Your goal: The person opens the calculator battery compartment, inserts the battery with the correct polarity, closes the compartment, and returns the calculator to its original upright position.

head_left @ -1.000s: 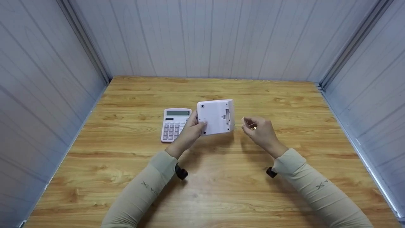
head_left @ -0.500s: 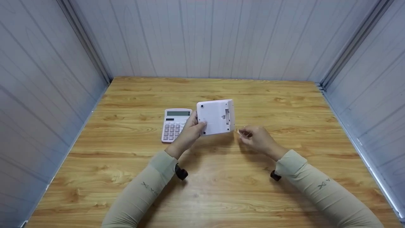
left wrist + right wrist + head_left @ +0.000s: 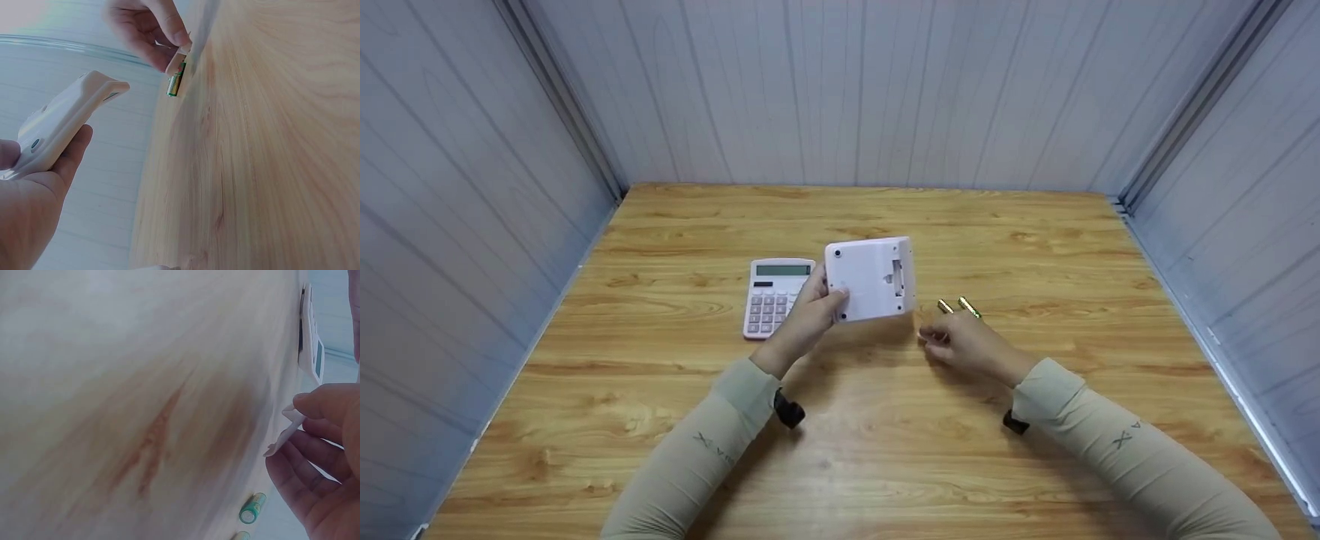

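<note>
My left hand (image 3: 808, 313) grips a pale pink calculator (image 3: 864, 283) above the table, its back turned up and the thumb on that back. A narrow battery compartment (image 3: 898, 277) stands uncovered near its right end. To the right, my right hand (image 3: 971, 345) pinches a small white battery cover (image 3: 286, 430) between thumb and fingertips, low over the table and apart from the calculator. Just beyond that hand lie two green-and-gold batteries, one battery (image 3: 970, 306) to the right of the other battery (image 3: 945, 306); the hand partly hides them in the head view.
Another pink calculator (image 3: 781, 289) lies face up on the wooden table (image 3: 870, 435), left of the held one and partly behind my left hand. Pale panel walls (image 3: 855, 90) enclose the table at the back and both sides.
My right hand has moved down and slightly left, toward me, with the battery cover. Two batteries have come into view beyond it. My left hand and its calculator have barely moved.
</note>
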A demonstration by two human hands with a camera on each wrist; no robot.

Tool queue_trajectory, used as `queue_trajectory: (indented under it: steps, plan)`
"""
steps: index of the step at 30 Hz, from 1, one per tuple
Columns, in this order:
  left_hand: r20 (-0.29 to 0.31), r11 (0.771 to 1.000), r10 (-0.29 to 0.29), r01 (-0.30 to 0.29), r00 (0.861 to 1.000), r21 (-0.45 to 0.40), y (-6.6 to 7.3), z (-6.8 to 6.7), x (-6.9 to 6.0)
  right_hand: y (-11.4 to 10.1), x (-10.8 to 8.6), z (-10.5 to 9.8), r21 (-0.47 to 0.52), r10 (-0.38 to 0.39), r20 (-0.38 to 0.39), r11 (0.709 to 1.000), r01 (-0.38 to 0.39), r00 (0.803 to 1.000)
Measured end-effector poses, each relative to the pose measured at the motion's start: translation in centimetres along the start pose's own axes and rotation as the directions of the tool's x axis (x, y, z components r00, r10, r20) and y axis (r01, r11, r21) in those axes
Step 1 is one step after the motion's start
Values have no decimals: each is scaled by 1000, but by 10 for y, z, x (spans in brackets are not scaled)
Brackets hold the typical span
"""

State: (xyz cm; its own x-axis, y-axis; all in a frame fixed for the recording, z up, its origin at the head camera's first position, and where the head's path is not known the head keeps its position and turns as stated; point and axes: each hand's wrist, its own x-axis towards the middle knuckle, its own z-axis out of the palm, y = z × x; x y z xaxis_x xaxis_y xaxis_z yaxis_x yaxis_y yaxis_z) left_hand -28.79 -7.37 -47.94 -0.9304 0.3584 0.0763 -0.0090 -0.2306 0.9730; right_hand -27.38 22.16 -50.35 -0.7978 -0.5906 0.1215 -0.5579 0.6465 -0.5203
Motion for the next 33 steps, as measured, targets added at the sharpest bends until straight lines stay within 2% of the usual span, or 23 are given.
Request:
queue_trajectory:
  steps: [7,16,22,26,33]
  plan:
    - [-13,1000,-27,27,1000,7,0,1,0,1,1,2,-9,-7,34,1000,7,999]
    - [-6,1000,-20,20,1000,-8,1,2,0,1,2,2,-13,-2,69,1000,3,998]
    - [-10,1000,-6,6,1000,3,0,2,0,2,1,3,-43,-1,61,999,4,998]
    - [-9,1000,5,-5,1000,-5,0,2,1,2,0,-1,-23,3,46,1000,-2,999]
    - [-9,1000,2,-2,1000,-2,2,2,0,-1,0,-16,-3,129,7,992,-129,992]
